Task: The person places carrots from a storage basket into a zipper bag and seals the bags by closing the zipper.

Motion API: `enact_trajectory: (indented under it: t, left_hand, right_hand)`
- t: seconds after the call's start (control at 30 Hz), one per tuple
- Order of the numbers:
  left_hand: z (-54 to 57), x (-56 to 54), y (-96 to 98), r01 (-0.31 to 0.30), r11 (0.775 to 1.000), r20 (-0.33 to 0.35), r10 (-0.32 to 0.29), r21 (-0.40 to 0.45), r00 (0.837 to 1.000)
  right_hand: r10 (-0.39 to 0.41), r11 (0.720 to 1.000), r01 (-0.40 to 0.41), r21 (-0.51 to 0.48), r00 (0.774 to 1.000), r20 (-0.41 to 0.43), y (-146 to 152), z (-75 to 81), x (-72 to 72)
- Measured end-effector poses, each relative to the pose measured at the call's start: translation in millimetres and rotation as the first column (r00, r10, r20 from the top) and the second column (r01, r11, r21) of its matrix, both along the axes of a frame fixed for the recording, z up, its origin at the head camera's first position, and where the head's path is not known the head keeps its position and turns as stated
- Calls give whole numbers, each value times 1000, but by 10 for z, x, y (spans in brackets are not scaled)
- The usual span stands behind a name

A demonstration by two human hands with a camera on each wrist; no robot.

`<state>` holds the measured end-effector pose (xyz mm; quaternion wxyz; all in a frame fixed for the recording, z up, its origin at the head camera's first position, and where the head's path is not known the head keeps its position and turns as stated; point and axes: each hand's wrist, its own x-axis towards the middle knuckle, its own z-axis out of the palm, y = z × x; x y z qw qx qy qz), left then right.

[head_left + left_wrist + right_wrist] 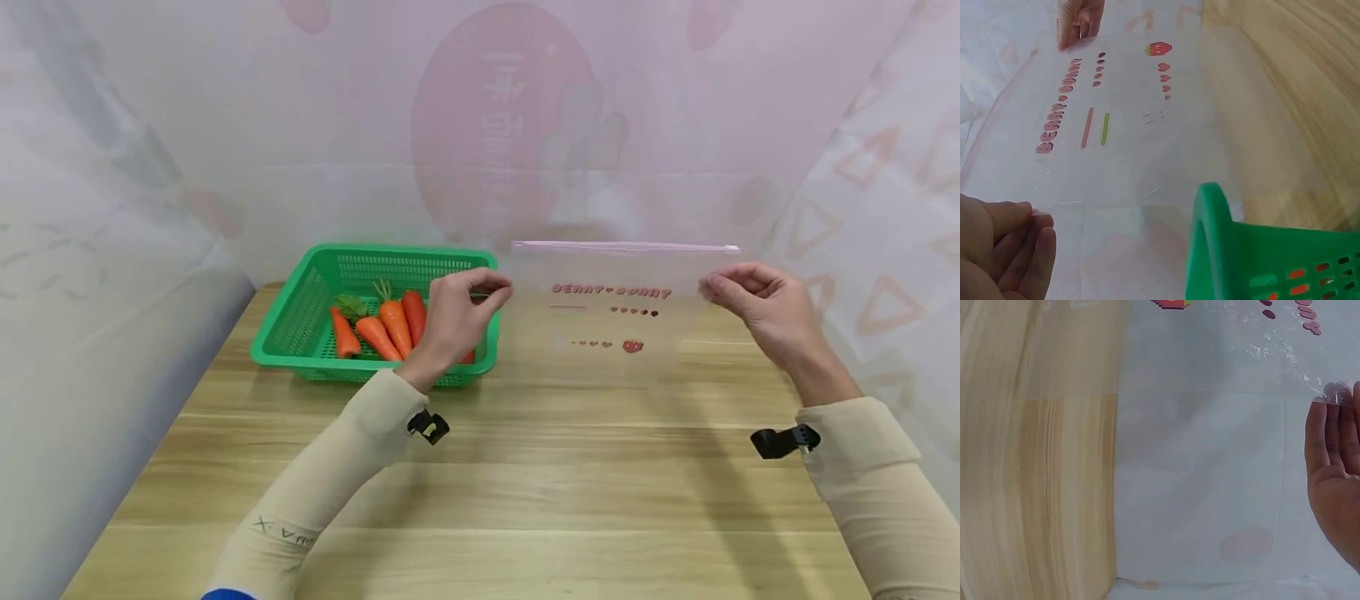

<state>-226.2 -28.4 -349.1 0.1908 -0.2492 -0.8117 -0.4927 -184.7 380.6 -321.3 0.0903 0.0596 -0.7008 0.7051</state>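
Note:
A clear zip bag (607, 325) with pink lettering and a strawberry print hangs upright between both hands, its pink slider strip running along the top. My left hand (461, 317) pinches the bag's left edge between thumb and fingers. On the opposite edge, my right hand (772, 308) pinches it just below the slider end. In the left wrist view the bag (1129, 131) is spread flat and see-through. Behind my left wrist stands a green plastic basket (273, 333) holding several carrots (395, 327), some with leafy tops; part of them is hidden by the hand.
The basket sits on a wood-grain table (480, 500), near its back left. A pale printed curtain (337, 200) encloses the back and both sides. Both sleeves carry small black wrist cameras (783, 442).

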Motion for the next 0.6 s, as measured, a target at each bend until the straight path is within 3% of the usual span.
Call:
enact_trajectory:
  t: [0.1,0.3,0.43,0.6]
  left_hand:
    - [-36,-10,-6,5,1000,-28,-5,-7,1000]
    - [-143,52,-56,30,999,-32,-31,-38,999]
    - [-210,110,-109,64,996,-49,-66,-57,997]
    - [-271,207,-192,104,989,-91,-113,-100,989]
  right_hand:
    - [7,1000,-9,-23,997,-77,5,-81,31]
    - [-17,993,35,111,988,-153,41,-214,107]
    - [-46,975,87,206,980,-195,59,-270,204]
    - [-72,923,140,360,978,-196,46,-300,350]
